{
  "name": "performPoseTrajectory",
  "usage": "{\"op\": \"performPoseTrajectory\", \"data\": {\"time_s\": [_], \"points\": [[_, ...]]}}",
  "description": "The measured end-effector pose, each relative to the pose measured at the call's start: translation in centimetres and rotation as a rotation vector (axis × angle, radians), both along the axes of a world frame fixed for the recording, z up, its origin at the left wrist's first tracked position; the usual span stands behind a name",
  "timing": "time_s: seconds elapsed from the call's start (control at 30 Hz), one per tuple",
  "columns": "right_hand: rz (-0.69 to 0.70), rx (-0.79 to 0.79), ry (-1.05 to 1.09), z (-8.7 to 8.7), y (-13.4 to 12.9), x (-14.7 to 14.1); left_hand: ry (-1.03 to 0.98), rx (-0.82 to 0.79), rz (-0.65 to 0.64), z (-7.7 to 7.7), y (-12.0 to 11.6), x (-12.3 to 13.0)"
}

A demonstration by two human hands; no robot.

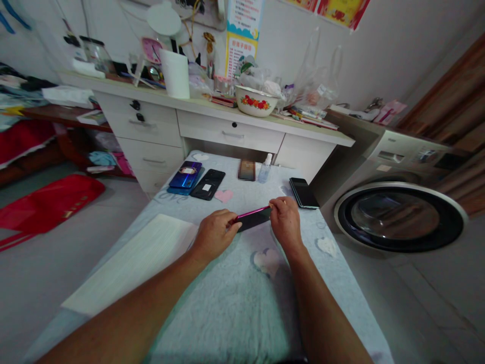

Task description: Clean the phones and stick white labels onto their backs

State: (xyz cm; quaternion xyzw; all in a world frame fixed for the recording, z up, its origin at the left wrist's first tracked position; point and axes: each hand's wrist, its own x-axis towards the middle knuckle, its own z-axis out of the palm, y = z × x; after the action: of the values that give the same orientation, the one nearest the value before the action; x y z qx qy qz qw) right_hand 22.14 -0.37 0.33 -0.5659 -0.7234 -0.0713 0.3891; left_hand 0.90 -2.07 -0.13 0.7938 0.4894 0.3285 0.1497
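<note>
Between my two hands is a smartphone (254, 218) with a dark screen and a bright pink-purple edge, held sideways and tilted above the cloth. My left hand (216, 231) pinches its left end between thumb and fingers. At the other end, my right hand (286, 220) is closed on the phone's right corner, its fingers curled. Beyond my left hand lie a black phone (212, 181) with a white sticker and a blue phone (188, 173) stacked on another blue one. A black phone stack (304, 193) rests right of my right hand.
A spray bottle (264, 169) stands by a small brown item (247, 170), blurred out. Left on the cloth-covered table (235, 303) lies a pale board (136, 263). Behind are a white desk (204, 126) with a flowered bowl (256, 101) and a washing machine (397, 156); a red bag (53, 202) lies left.
</note>
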Motion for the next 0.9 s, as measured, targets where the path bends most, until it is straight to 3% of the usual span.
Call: {"op": "performPoseTrajectory", "data": {"time_s": [0.9], "points": [[0.257,-0.057,-0.023,0.5,-2.4,-4.5,-0.019,-0.032,-0.019,0.2,-0.1,0.1]]}}
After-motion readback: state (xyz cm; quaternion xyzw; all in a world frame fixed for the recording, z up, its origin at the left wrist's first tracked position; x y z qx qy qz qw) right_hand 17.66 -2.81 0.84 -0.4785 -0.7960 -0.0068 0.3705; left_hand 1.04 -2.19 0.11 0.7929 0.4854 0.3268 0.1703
